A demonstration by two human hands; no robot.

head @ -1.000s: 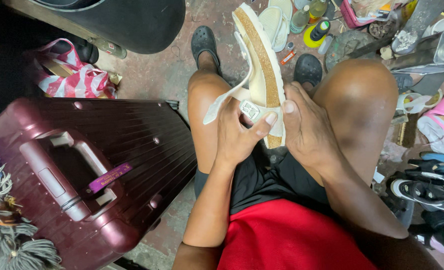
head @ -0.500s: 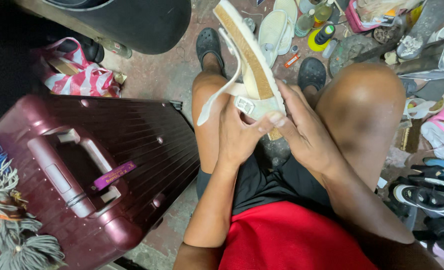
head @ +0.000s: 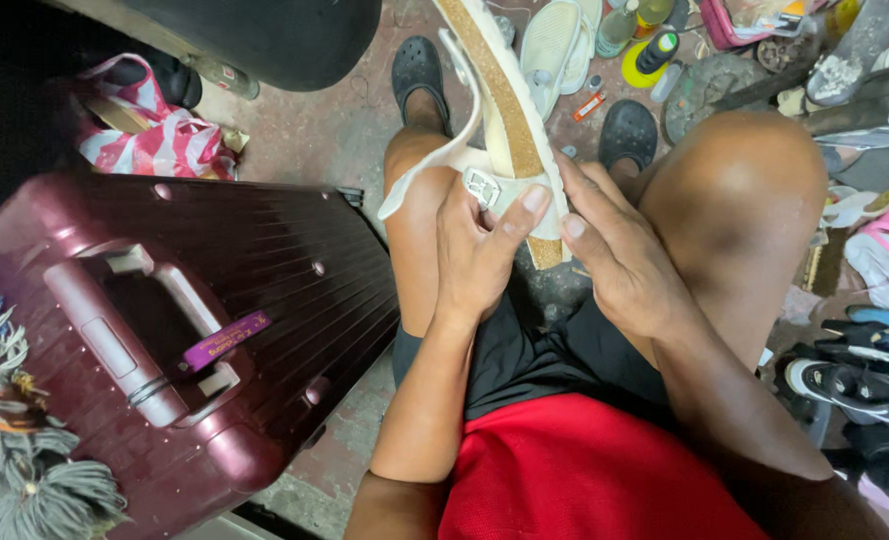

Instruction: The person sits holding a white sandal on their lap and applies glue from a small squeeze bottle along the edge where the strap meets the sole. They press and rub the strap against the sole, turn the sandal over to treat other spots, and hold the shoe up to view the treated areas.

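Sandal upright between both hands, knees close beside.

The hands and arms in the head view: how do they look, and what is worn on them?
Both hands, left hand and right hand, are bare: no gloves, rings or watch visible. The forearms are bare too, no sleeves showing. Fingernails are short.

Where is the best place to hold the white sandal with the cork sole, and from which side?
Probably at the heel end of the sandal, from both sides, as the left hand and right hand do: the cork edge is narrow there and the buckled strap gives purchase.
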